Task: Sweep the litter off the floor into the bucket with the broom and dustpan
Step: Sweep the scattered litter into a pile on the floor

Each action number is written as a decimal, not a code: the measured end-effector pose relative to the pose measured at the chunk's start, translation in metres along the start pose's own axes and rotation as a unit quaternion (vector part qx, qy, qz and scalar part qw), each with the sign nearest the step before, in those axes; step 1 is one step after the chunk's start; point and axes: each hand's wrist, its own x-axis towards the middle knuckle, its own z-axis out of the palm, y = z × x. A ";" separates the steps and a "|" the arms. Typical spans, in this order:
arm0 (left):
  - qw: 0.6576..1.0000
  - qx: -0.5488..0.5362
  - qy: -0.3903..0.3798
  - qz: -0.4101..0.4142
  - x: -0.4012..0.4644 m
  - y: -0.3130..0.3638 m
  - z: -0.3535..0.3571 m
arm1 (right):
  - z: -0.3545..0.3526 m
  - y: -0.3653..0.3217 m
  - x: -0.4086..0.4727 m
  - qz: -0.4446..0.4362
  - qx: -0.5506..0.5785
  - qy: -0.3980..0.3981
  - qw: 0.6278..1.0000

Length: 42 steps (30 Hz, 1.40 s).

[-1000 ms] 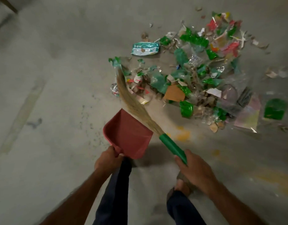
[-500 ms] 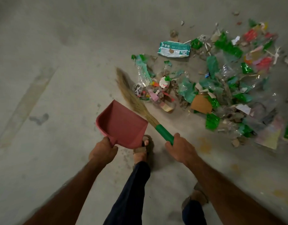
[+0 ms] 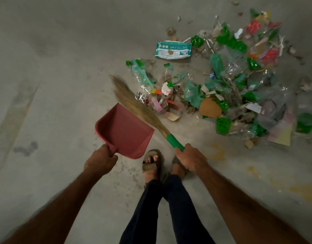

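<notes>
My left hand grips the handle of a red dustpan, which is held above the floor with nothing in its tray. My right hand grips the green handle of a grass broom. The bristles slant up and left, crossing the dustpan's right corner, with their tip just left of the litter. A wide pile of litter covers the floor to the upper right: green and clear plastic wrappers, paper scraps, a piece of brown cardboard, a teal and white packet. No bucket is in view.
My two sandalled feet stand just below the dustpan and broom, with my dark trouser legs beneath them. Bare grey concrete floor stretches to the left and behind me. Yellow stains mark the floor at lower right.
The broom's bristles have swept left off the pile's edge and now stand clear of it. My view has shifted so the litter sits further right, and my feet have stepped together.
</notes>
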 end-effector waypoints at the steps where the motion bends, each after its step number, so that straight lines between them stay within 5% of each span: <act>1: 1.000 0.006 -0.003 0.005 0.001 0.006 0.001 | 0.002 0.008 0.001 0.008 0.036 -0.007 0.999; 15: 0.990 0.103 -0.027 0.087 0.006 0.132 0.032 | 0.011 0.185 0.010 0.181 0.407 0.011 0.895; 33: 0.968 0.134 0.002 0.211 -0.023 0.306 0.064 | -0.024 0.337 -0.057 0.158 0.446 0.148 0.868; 42: 0.966 0.143 -0.011 0.217 -0.028 0.323 0.052 | 0.005 0.356 -0.147 0.156 0.392 0.115 0.899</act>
